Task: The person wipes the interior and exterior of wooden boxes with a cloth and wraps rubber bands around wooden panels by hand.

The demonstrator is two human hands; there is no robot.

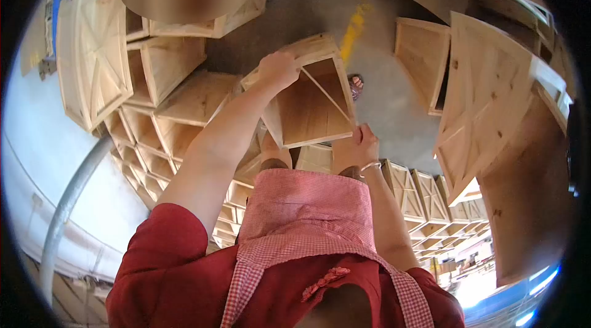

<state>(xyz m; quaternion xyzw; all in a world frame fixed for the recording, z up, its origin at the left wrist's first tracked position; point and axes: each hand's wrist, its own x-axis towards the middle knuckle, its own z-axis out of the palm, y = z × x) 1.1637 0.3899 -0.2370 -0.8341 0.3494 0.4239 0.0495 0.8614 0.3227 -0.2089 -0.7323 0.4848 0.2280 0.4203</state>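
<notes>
A bare wooden crate (314, 103) with an open side hangs tilted in front of me, above the floor. My left hand (280, 70) is closed over its upper left edge, the fingers partly hidden behind the wood. At the lower right corner of the crate, my right hand (364, 143) is closed on the edge, a bracelet (371, 166) around its wrist. A slim wooden strip (323, 91) runs slanting across the crate's opening. Below my hands is the pink checked apron (308, 205) I wear.
Stacked wooden crates (178, 97) rise on my left, beside a grey metal pipe (74, 198). More crates (422, 60) and large wooden panels (486, 94) stand on the right. Yellow paint (354, 29) marks the concrete floor (394, 118). A foot (356, 85) shows beyond the crate.
</notes>
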